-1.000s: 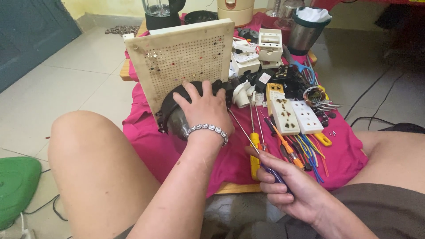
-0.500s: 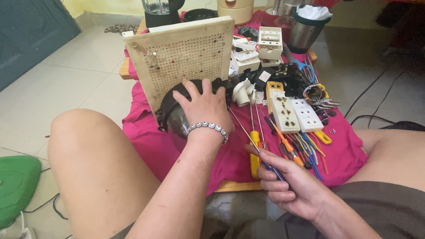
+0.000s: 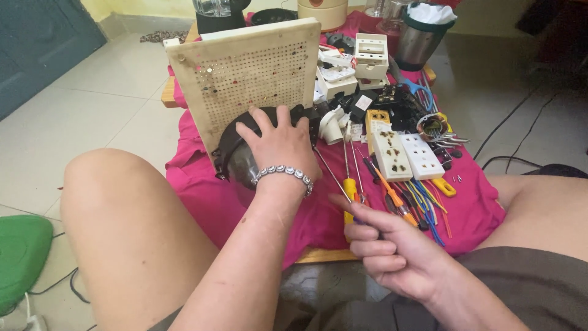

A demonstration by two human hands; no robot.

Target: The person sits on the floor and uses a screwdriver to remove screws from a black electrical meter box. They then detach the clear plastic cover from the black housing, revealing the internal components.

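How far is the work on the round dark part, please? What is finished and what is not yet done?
Done: screwdrivers and sockets lie laid out on the pink cloth. In hand: the left hand presses on the round dark part, which leans at the pegboard; the right hand holds a thin tool near the yellow screwdriver. Left: no tool touches the part yet, and whether it is opened cannot be seen.

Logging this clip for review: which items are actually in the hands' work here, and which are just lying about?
In hand:
- left hand pressing on the dark round housing
- right hand gripping a thin tool, mostly hidden

Lying about:
- perforated board
- white socket strips
- yellow-handled screwdriver
- metal cup
- pink cloth
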